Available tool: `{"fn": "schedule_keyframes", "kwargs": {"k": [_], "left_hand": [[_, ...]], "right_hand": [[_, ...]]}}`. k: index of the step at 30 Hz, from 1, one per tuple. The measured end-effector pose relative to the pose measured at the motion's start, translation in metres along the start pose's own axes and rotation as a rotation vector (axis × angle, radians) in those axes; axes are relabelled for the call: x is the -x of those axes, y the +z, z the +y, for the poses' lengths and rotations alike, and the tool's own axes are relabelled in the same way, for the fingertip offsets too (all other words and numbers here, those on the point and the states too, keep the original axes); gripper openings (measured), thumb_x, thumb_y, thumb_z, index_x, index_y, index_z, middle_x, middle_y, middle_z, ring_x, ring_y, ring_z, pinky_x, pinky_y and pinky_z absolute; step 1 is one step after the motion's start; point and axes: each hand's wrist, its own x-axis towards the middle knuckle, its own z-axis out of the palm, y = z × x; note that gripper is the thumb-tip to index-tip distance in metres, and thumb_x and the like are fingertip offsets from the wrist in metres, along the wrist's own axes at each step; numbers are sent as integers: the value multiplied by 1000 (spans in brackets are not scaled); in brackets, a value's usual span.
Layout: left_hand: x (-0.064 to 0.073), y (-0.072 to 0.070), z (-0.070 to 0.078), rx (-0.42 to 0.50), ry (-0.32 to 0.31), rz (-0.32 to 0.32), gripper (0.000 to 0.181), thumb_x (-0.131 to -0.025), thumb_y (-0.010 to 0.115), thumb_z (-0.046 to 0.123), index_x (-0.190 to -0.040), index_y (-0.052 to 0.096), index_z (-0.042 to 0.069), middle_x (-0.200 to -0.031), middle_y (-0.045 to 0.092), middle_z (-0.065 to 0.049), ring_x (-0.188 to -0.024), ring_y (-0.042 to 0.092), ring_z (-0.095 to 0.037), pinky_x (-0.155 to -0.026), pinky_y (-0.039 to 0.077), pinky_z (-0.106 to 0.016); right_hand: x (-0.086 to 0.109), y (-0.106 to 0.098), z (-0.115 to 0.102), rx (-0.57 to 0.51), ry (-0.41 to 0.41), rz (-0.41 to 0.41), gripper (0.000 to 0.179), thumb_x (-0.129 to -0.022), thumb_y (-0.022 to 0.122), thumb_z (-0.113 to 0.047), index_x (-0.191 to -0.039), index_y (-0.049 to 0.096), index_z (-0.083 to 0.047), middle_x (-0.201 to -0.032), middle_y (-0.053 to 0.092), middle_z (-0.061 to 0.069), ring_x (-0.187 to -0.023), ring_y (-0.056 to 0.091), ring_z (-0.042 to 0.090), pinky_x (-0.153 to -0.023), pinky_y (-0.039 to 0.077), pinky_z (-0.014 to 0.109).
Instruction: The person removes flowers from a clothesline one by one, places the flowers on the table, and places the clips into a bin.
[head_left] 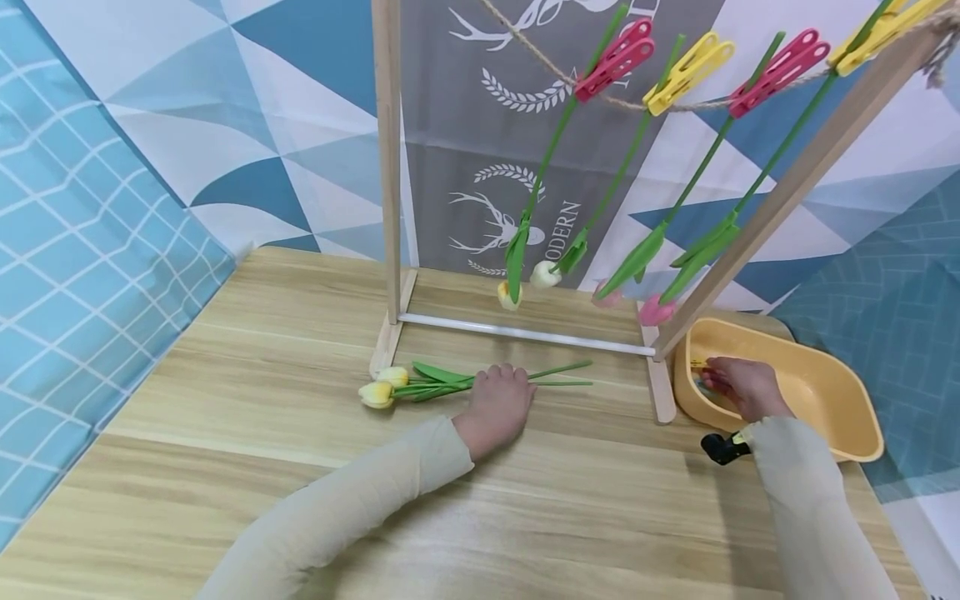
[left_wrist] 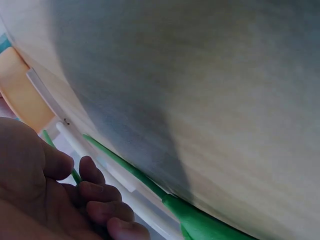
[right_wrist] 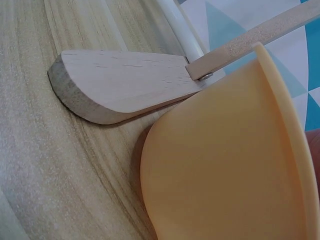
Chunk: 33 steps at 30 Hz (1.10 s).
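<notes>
Wooden tabletop (head_left: 262,400) holds two yellow tulips (head_left: 420,385) lying flat, just in front of the wooden rack (head_left: 387,167), and your left hand (head_left: 497,404) rests on their green stems with fingers curled over them. Your right hand (head_left: 742,385) reaches into the yellow tub (head_left: 825,392) beside the rack, its grip pinching a small yellow thing you can barely see.

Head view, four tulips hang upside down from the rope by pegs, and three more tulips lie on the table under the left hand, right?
Not quite: the head view shows two tulips under the left hand, not three. Four do hang from the rope by pegs.
</notes>
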Motion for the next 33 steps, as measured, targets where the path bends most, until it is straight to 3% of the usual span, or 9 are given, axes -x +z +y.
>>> {"fn": "schedule_keyframes", "kwargs": {"k": [4,11,17,23,33], "left_hand": [[0,2,-1,14,-1,0,36,-101,35,37,-91,54,9,-82,53,-3,-76,52,-18,-62,41,-30],[1,3,0,39,3,2,34,-101,36,35,-99,56,8,-90,56,-6,-83,54,-20,-67,42,-32],[1,5,-1,87,3,-29,33,-101,37,34,-105,55,7,-94,55,-7,-89,54,-22,-71,42,-34],[1,4,-3,61,25,-75,30,-101,37,30,-108,54,7,-97,54,-7,-92,53,-22,-74,43,-35],[1,-1,-7,11,56,-135,25,-90,51,21,-111,52,6,-100,53,-7,-93,52,-22,-77,43,-37]], "right_hand": [[0,0,1,-1,-16,-1,14,-93,50,-12,-105,50,-3,-70,62,-7,-66,63,4,-67,54,19],[-2,0,1,10,-5,-2,27,-94,49,-10,-118,44,2,-71,61,-6,-66,63,5,-68,54,19],[-2,0,0,5,2,-1,25,-94,50,-11,-116,46,0,-71,61,-6,-67,63,5,-68,54,19],[1,0,0,-12,-4,-4,28,-94,51,-11,-118,45,1,-72,61,-6,-68,63,5,-69,54,20],[6,0,-2,-16,-21,38,41,-93,52,-12,-129,40,4,-73,62,-7,-70,64,6,-71,55,21]]}}
